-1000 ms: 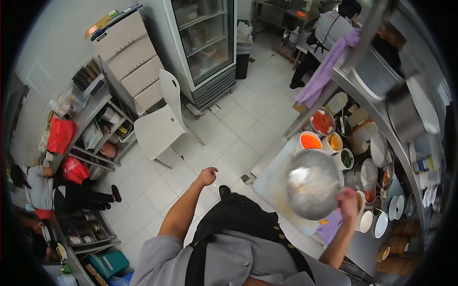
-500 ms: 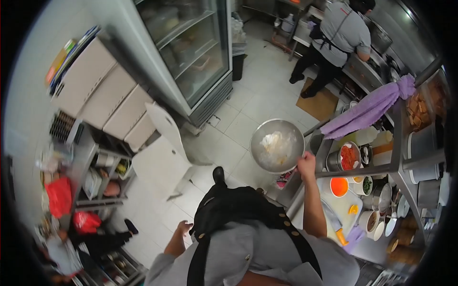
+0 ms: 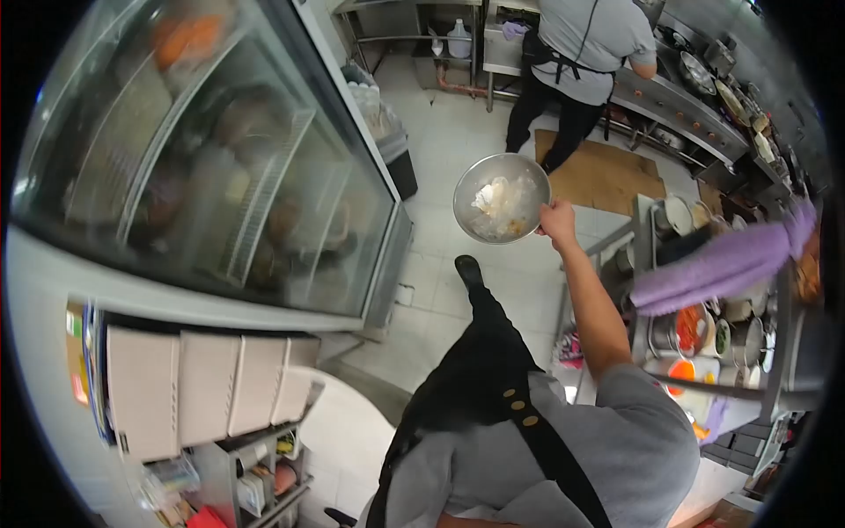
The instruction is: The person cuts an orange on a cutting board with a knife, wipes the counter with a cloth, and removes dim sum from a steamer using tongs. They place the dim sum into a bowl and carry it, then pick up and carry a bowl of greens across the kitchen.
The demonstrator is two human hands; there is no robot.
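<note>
My right hand (image 3: 558, 222) grips the rim of a round steel mixing bowl (image 3: 472, 223) on its right side. Held out over the floor at arm's length, the bowl tips slightly so that its inside faces me. In it lie a white mound (image 3: 491, 195) and some pale, translucent stuff with small brownish bits, whose kind I cannot make out. My left hand is out of sight in the present view.
A glass-door fridge (image 3: 255, 176) stands at left, beside a bin (image 3: 400, 172). A co-worker (image 3: 581, 53) stands at the stove (image 3: 682, 110) on a brown mat (image 3: 607, 172). To my right, a purple towel (image 3: 722, 268) hangs on a shelving frame above food containers. A white chair (image 3: 348, 427) is lower left.
I have stepped forward and turned, with the bowl carried toward the stove side. The fridge now looms larger at left, and my left hand has left the view.
</note>
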